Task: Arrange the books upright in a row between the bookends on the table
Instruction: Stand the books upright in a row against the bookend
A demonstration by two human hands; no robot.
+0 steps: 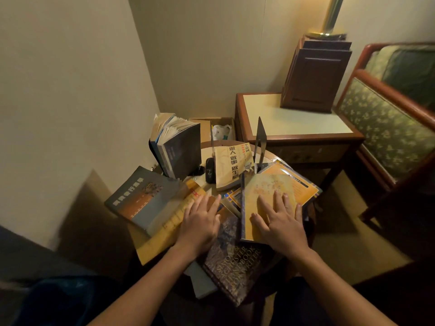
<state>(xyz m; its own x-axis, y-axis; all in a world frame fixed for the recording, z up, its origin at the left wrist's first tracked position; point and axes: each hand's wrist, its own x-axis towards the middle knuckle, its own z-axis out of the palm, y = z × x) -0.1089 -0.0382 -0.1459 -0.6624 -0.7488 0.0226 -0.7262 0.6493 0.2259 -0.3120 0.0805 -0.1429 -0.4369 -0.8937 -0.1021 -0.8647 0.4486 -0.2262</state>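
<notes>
Left hand (200, 223) and right hand (280, 220) lie flat (gripping nothing) on scattered books (150, 198); next, probably, stand one against the far bookend (261, 140).

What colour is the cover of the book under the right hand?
The book is yellow with a dark blue border; head view.

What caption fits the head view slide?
Left hand and right hand lie flat on scattered books; dark books stand upright left of a metal bookend.
</notes>
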